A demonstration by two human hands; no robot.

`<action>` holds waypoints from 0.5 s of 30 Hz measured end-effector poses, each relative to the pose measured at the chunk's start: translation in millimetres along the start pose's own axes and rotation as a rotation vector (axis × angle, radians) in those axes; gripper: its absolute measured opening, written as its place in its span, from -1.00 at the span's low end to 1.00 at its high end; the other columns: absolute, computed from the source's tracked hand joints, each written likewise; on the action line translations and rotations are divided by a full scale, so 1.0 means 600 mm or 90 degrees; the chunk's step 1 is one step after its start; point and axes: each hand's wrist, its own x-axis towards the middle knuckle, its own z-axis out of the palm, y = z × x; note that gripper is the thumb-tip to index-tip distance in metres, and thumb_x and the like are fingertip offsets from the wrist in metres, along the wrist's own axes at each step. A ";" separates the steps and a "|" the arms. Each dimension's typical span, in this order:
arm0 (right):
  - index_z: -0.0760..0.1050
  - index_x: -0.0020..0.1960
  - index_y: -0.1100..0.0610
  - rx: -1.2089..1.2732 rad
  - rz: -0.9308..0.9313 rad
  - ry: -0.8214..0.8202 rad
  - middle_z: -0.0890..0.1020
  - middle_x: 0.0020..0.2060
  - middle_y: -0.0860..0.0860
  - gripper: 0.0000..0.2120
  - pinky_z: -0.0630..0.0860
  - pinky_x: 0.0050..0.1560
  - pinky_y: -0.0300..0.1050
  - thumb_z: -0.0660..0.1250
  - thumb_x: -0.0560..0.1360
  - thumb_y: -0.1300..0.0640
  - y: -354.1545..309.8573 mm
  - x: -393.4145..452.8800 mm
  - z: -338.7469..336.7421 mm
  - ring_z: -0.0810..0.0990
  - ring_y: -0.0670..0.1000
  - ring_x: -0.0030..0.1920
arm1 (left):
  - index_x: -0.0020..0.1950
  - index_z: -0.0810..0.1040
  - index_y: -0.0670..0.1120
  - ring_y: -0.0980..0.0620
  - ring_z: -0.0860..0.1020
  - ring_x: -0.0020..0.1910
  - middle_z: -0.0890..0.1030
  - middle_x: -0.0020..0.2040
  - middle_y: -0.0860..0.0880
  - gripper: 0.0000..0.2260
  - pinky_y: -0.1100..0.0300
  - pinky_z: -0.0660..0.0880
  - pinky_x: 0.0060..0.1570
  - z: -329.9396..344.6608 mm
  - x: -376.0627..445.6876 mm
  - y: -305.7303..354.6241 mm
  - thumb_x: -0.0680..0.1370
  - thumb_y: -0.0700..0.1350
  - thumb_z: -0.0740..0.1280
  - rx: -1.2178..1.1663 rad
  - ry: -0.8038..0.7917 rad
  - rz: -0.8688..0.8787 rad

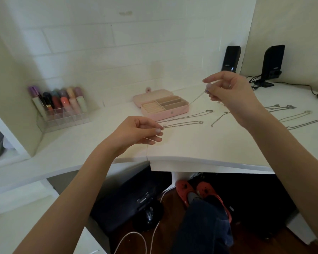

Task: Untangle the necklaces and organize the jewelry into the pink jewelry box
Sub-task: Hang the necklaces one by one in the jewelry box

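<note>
Both hands pinching one thin necklace chain (196,98), stretched taut above the tabletop (200,143): left hand (136,131) low near the front edge, right hand (226,92) raised higher. Pink jewelry box (162,106) sitting open just behind. More chains (184,121) lying loose beside the box and off right.

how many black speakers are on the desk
2. One black speaker stands at the back of the white desk against the wall, behind the right hand. The other speaker stands further right, near the corner, with cables trailing beside it.
</note>
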 end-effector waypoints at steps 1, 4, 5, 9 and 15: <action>0.58 0.03 0.17 -0.025 0.015 -0.001 0.61 -0.30 0.05 -0.87 0.55 -0.20 -0.33 0.33 0.51 0.28 0.009 0.002 -0.003 0.55 -0.09 -0.30 | -0.11 0.69 -0.07 -0.03 0.69 -0.15 0.71 -0.13 -0.11 -0.92 0.27 0.58 -0.23 -0.002 0.003 -0.003 0.46 -0.22 0.43 -0.006 0.015 0.004; 0.58 0.04 0.17 -0.104 0.079 -0.022 0.62 -0.32 0.06 -0.85 0.53 -0.24 -0.30 0.36 0.48 0.27 0.041 0.001 -0.006 0.55 -0.08 -0.34 | -0.09 0.67 -0.08 -0.01 0.69 -0.17 0.71 -0.15 -0.08 -0.90 0.28 0.58 -0.25 -0.008 0.010 -0.011 0.48 -0.25 0.40 -0.012 0.069 0.008; 0.58 0.04 0.17 -0.128 0.093 -0.027 0.62 -0.34 0.05 -0.86 0.52 -0.25 -0.28 0.37 0.47 0.27 0.052 -0.002 -0.004 0.54 -0.08 -0.36 | -0.09 0.67 -0.08 0.00 0.69 -0.19 0.71 -0.17 -0.07 -0.90 0.28 0.58 -0.26 -0.011 0.011 -0.014 0.47 -0.25 0.41 0.003 0.081 0.006; 0.57 0.00 0.18 -0.167 0.124 -0.037 0.59 -0.40 0.03 -0.88 0.47 -0.25 -0.16 0.36 0.46 0.27 0.087 -0.013 0.009 0.50 -0.05 -0.41 | -0.08 0.66 -0.11 0.07 0.67 -0.27 0.71 -0.21 -0.07 -0.92 0.30 0.56 -0.31 -0.020 0.015 -0.023 0.46 -0.23 0.43 0.077 0.086 -0.014; 0.55 0.01 0.13 -0.151 0.103 0.016 0.62 -0.34 0.07 -0.87 0.43 -0.27 -0.24 0.36 0.46 0.24 0.097 -0.013 0.021 0.52 -0.12 -0.41 | -0.04 0.62 -0.12 0.08 0.66 -0.29 0.70 -0.27 -0.09 -0.88 0.37 0.53 -0.26 -0.037 0.022 -0.025 0.45 -0.27 0.42 0.161 0.044 -0.029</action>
